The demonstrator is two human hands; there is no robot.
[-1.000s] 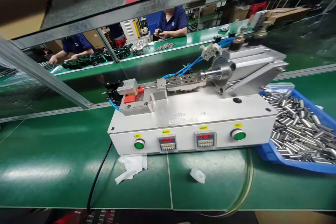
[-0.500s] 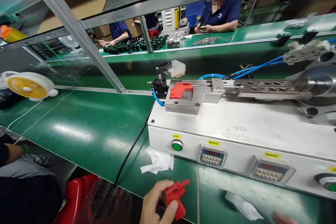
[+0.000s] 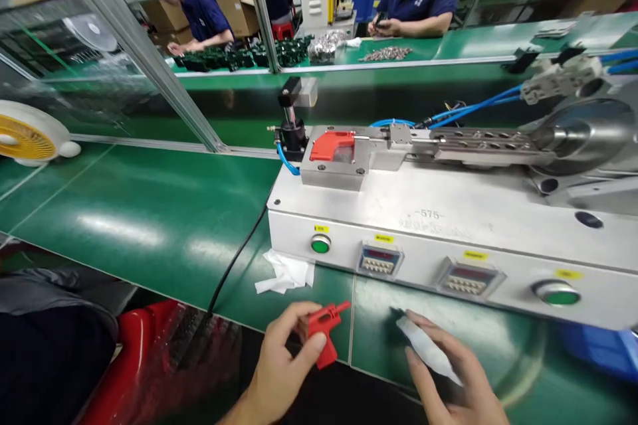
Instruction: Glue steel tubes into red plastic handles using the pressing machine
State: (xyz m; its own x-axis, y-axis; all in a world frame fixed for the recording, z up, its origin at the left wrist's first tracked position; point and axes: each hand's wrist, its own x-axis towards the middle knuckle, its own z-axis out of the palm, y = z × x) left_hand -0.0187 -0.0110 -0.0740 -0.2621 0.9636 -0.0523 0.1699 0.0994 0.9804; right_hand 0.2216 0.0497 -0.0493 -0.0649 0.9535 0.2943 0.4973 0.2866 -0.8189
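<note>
A red pistol-shaped plastic piece [image 3: 323, 335] is pinched between the thumb and fingers of my left hand [image 3: 284, 352], just above the front edge of the green bench. My right hand [image 3: 461, 372] curls around a folded white tissue [image 3: 428, 348], thumb on one side and fingers on the other. A dark patch shows at the tissue's far end; I cannot make out what it is. Beyond both hands, a second red piece [image 3: 331, 145] lies in the metal fixture block [image 3: 331, 178] on the machine, with a thin metal rod reaching its right end.
The white machine housing [image 3: 349, 212] carries a green button [image 3: 320, 244], counters and another green button [image 3: 557, 293]. A crumpled white cloth [image 3: 286, 272] and a black cable [image 3: 234, 259] lie left. A fan [image 3: 32, 133] stands far left. Co-workers sit across the bench and nearby at left.
My right hand has come in from the lower right and closed around the white tissue. My left hand still holds the red piece, slightly turned. The view has shifted.
</note>
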